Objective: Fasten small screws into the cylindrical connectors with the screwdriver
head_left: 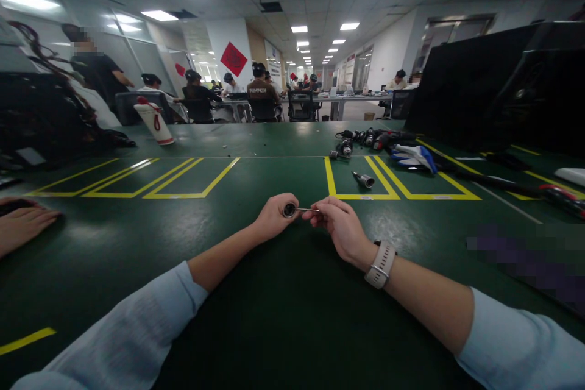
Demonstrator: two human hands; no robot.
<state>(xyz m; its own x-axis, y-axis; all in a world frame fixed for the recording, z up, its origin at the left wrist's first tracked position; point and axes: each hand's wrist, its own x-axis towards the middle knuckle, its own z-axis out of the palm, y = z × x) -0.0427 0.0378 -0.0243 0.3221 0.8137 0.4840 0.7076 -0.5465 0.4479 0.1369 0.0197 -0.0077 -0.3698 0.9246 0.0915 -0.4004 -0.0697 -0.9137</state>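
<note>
My left hand (275,217) is closed around a short cylindrical metal part (289,211), its round, dark hollow end turned toward me. Between the fingertips of my right hand (336,222) is a thin metal rod (309,209), which points left and reaches the side of the cylindrical part. Whether the rod enters the part or only touches it I cannot tell. Both hands are just above the green table (256,317). Beyond my right hand, a similar metal piece (365,180) with a narrow tip lies on its side inside a yellow-taped box.
Several metal parts and cables (346,147) lie at the back right beside a blue-and-white glove (414,157). A white cup (155,124) stands at the back left. Another person's hand (27,219) rests at the left edge. Black equipment (484,85) stands on the right.
</note>
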